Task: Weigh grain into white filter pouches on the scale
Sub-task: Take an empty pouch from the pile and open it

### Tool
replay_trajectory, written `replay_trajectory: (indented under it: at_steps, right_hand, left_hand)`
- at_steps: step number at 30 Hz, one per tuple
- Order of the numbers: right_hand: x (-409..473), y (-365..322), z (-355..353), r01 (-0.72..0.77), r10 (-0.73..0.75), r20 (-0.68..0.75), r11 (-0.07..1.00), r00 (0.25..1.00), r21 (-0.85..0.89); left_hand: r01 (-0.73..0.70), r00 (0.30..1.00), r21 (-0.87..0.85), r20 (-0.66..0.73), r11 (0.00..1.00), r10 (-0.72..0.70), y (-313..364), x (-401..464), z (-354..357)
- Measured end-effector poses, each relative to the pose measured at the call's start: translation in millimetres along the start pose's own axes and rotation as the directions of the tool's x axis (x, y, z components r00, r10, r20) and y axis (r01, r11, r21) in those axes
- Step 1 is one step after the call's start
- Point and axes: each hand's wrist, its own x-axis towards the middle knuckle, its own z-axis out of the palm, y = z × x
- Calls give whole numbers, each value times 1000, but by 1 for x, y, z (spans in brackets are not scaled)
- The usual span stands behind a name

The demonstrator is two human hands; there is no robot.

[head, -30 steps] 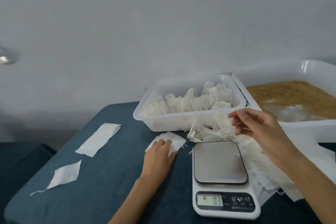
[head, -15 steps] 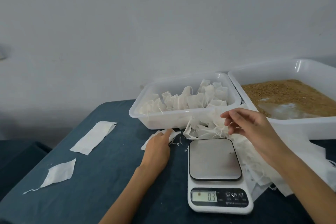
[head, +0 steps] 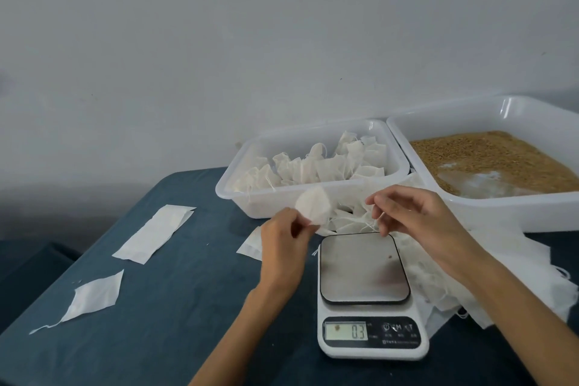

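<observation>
— What was caught at the weighing station?

— An empty white filter pouch (head: 313, 209) was held just above the surface, behind the scale (head: 369, 294), pinched at its lower edge by the fingers (head: 302, 226) of the left hand (head: 282, 247). The right hand (head: 416, 216) was raised beside it, its fingers loosely curled near the drawstrings; whether a string was pinched could not be told.

— And the step in hand?

— A pouch was being readied, it was judged, with no grain (head: 501, 153) yet taken. The scale's platform lay bare, 0.3 shown on the display (head: 346, 331).

— What was called for next?

— The pouch's mouth would have to be opened, then filled from the grain tray (head: 488, 210) at the right and set on the platform. Filled pouches (head: 313, 166) sat in the tray behind.
</observation>
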Motion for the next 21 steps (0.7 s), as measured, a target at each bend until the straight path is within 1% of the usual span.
replay_trajectory:
  at_steps: [2, 5, 8, 10, 12, 14, 16, 18, 21]
  right_hand:
    - [-1, 1, 4, -8, 8, 37, 1000, 999, 3]
    - [-2, 3, 8, 12, -9, 69, 999, 998, -41]
    - [-1, 3, 8, 60, -59, 15, 996, 998, -72]
    - [2, 5, 4, 83, -88, -43, 990, 995, -116]
    - [4, 9, 0, 80, -100, -89, 975, 991, -210]
    - [5, 14, -3, 82, -114, -104, 959, 988, -270]
    - [5, 16, -2, 93, -134, -123, 952, 983, -292]
    - [5, 17, 0, 125, -173, -115, 932, 978, -342]
    - [3, 18, 6, 162, -207, -81, 911, 975, -379]
  left_hand:
    - [36, 998, -146, 50, 989, -29, 18, -2, 14]
    - [91, 985, -271, 163, 958, -47, 41, -2, 36]
    - [131, 971, -380, 233, 916, -42, 52, -2, 53]
    - [131, 967, -409, 254, 903, -25, 50, -4, 60]
    - [131, 959, -410, 284, 903, -11, 44, -6, 64]
    - [121, 957, -401, 291, 908, 0, 41, -8, 64]
    - [136, 959, -419, 283, 898, -13, 40, -8, 62]
    - [127, 963, -419, 268, 899, -11, 39, -7, 59]
    - [87, 958, -404, 284, 911, 35, 38, -7, 57]
